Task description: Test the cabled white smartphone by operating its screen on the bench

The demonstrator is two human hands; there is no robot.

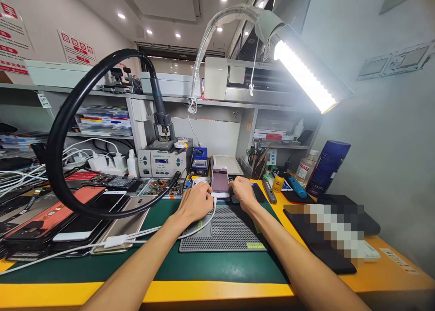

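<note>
One white phone [220, 182] is seen toward the far edge of the bench [204, 292], with the left hand [200, 201] curled at its lower left side and the right hand [242, 192] curled at its right edge. Whether either grip is closed on it cannot be told. A white cable [215, 207] is plugged into its bottom and trailed toward the bench's left edge.

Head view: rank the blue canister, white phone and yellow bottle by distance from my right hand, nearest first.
1. White phone: just left of the right hand.
2. Yellow bottle: right of that hand.
3. Blue canister: farther right, beyond the yellow bottle.
</note>
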